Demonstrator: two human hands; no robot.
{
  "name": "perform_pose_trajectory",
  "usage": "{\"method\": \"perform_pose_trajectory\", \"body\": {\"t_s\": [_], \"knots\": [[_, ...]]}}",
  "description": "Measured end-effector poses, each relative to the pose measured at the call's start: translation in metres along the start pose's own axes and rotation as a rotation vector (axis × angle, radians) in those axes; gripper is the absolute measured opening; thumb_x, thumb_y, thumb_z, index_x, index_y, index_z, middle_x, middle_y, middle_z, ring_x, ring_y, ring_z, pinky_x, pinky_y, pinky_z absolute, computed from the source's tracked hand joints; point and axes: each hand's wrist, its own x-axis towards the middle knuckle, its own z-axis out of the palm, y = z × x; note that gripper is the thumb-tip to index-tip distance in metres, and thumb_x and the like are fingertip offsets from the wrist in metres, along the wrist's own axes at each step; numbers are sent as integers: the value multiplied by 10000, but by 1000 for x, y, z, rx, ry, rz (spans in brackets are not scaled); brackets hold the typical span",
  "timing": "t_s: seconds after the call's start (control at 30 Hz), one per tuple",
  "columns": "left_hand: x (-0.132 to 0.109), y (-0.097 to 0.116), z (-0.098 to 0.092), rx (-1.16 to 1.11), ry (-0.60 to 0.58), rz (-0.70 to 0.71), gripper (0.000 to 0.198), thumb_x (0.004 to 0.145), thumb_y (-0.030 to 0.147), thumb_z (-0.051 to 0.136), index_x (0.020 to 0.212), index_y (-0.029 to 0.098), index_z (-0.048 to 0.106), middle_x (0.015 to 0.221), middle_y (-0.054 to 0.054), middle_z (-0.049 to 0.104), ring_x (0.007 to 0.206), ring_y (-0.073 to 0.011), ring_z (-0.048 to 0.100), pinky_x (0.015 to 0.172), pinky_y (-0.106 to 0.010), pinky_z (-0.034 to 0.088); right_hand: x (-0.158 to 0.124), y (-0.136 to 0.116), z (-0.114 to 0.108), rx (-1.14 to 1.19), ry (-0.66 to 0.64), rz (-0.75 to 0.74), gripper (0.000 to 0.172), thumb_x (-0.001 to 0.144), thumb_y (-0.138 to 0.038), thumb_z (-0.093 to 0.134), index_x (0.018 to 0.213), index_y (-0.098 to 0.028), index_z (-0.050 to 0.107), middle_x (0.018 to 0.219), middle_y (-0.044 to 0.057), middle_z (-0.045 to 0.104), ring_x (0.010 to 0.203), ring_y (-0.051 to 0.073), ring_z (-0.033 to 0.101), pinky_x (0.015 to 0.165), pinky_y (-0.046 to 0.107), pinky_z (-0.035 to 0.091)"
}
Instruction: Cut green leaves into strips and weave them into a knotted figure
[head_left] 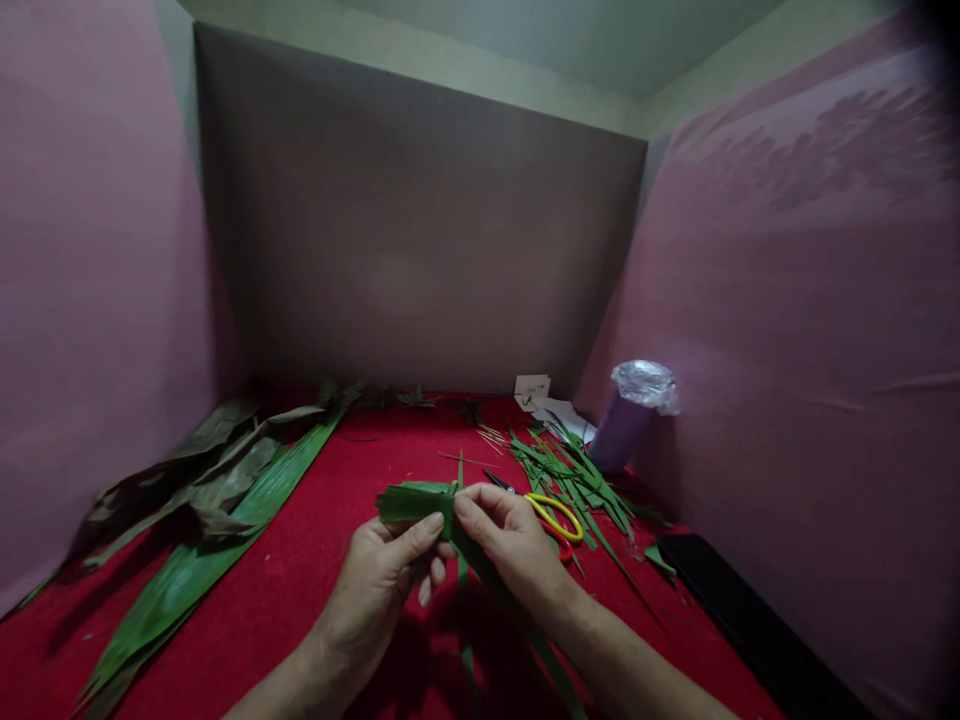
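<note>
Between my hands is a folded green leaf, with long narrow strips hanging down from it toward me and a thin end poking up. My left hand grips its left part, thumb on top and fingers underneath. With thumb and fingertips closed, my right hand pinches the leaf's right edge, where a strip wraps around it. Just beyond my right hand lie scissors with yellow and red handles, partly hidden by that hand.
Long leaves, some green and some dried, lie on the red cloth at left. Cut leaf strips, several thin sticks, a foil-topped purple container, white paper and a black slab are at right.
</note>
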Motion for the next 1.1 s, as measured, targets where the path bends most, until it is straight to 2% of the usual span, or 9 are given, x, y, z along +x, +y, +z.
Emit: {"method": "perform_pose_trajectory", "body": {"t_s": [0.2, 0.37, 0.47, 0.53, 0.63, 0.7, 0.83, 1.0, 1.1], "knots": [[0, -3, 3, 97, -15, 48, 219, 716, 312, 624, 790, 108, 654, 584, -27, 603, 430, -89, 502, 365, -188, 388, -4, 4, 3, -19, 7, 24, 190, 783, -316, 559, 692, -151, 534, 584, -18, 546, 554, 108, 498, 569, 227, 385], [0, -4, 3, 298, 44, 44, 246, 680, 334, 650, 762, 103, 656, 530, -18, 591, 448, -109, 511, 437, -225, 418, -3, 7, -1, -51, 94, -1, 211, 754, -282, 567, 605, -150, 499, 564, -36, 462, 541, 88, 408, 525, 203, 337], [2, 0, 0, 346, 84, 57, 373, 582, 315, 729, 891, 129, 634, 711, -50, 652, 588, -148, 574, 538, -255, 453, -1, 12, -8, -79, 127, 13, 220, 737, -286, 575, 589, -156, 478, 531, -54, 390, 493, 73, 327, 464, 194, 268], [2, 6, -3, 427, 205, 154, 516, 558, 324, 742, 1023, 161, 588, 873, -78, 660, 744, -194, 601, 655, -303, 470, 0, 15, -12, -111, 121, 32, 217, 736, -295, 571, 596, -159, 476, 519, -60, 367, 473, 70, 298, 444, 193, 240], [-1, 15, -4, 636, 248, 370, 343, 660, 312, 668, 981, 199, 627, 1043, -83, 616, 1005, -228, 533, 882, -346, 384, -3, 12, -13, -207, 73, 11, 184, 739, -268, 558, 606, -159, 492, 539, -49, 401, 489, 77, 327, 463, 198, 275], [-4, 18, -3, 746, 141, 390, 215, 700, 293, 630, 894, 209, 669, 974, -71, 631, 974, -227, 542, 865, -340, 389, -5, 8, -11, -274, 32, -44, 150, 740, -217, 547, 608, -158, 508, 584, -32, 453, 544, 91, 381, 514, 205, 319], [-5, 17, -1, 770, -33, 257, 120, 729, 259, 593, 752, 197, 693, 764, -47, 662, 758, -200, 592, 709, -304, 440, -8, -1, -8, -356, -44, -98, 128, 737, -142, 536, 611, -157, 537, 627, -23, 506, 615, 105, 436, 566, 210, 339], [-1, 22, -4, 580, -29, 145, 127, 715, 261, 606, 717, 163, 686, 701, -44, 681, 696, -182, 596, 673, -281, 450, -5, -8, -14, -150, -140, 37, 239, 824, -338, 491, 716, -146, 584, 639, -10, 543, 577, 100, 471, 550, 216, 363], [0, 28, -2, 495, -11, 108, 95, 674, 243, 643, 672, 157, 684, 662, -33, 676, 652, -160, 588, 644, -258, 448, -6, -13, -20, -195, -151, 88, 246, 800, -376, 533, 754, -147, 611, 655, 0, 567, 577, 103, 481, 536, 215, 361]]}}
